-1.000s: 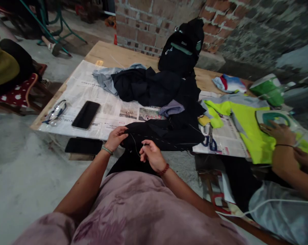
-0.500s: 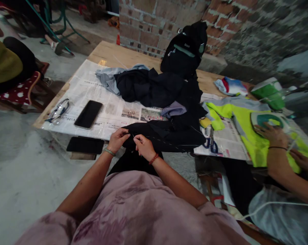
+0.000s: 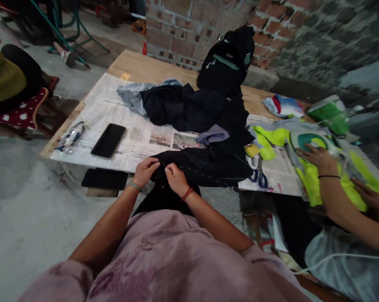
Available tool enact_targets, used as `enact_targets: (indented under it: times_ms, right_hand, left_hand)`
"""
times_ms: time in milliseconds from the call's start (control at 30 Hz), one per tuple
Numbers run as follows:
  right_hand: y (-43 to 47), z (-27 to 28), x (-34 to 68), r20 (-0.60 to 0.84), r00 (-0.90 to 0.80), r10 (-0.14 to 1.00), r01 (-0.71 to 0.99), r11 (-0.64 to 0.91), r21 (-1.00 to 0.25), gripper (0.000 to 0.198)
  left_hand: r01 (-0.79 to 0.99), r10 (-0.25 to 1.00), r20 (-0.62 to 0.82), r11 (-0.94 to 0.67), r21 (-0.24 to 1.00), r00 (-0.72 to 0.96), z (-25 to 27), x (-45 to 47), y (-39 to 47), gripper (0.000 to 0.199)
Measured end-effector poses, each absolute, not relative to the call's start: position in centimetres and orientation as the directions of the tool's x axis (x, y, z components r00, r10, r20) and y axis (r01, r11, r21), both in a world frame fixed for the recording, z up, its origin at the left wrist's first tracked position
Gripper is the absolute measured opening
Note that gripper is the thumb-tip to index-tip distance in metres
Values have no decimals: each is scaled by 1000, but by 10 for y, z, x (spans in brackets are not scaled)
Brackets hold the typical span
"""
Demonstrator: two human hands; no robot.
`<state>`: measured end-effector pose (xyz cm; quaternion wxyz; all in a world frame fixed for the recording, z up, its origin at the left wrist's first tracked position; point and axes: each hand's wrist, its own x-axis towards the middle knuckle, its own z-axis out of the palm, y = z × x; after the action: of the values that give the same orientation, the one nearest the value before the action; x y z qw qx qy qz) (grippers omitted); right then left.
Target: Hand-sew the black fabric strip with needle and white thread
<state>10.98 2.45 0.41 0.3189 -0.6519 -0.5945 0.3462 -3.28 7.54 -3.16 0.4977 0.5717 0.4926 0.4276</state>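
Head view shows hands [image 3: 144, 173] [image 3: 177, 180] at black cloth [image 3: 205, 165], backpack [image 3: 221, 73] logo [image 3: 229, 55] seemingly illegible

Loose shirt [image 3: 164, 260], dusty pink, filling bottom centre of frame; darker plum print [image 3: 123, 281], leaf-like, toward lower left. Sleeves [image 3: 66, 277] same pink, wide, forearms bare below. Left hand [image 3: 144, 171] ungloved, pale green bracelet [image 3: 135, 186] at wrist, looks beaded. Right hand [image 3: 177, 179] ungloved too, dark red beaded bracelet [image 3: 187, 194] at wrist. Black cloth [image 3: 148, 202] over lap, mid-frame; whether trousers, cannot tell.
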Motion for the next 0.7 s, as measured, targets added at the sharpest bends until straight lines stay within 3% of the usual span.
enact_targets:
  times_ms: [700]
  right_hand:
    - [25,-12,106,-23,54,998,548,-49,-835,18]
  left_hand:
    - [164,970,107,-145,976,219,-33,-32,79,20]
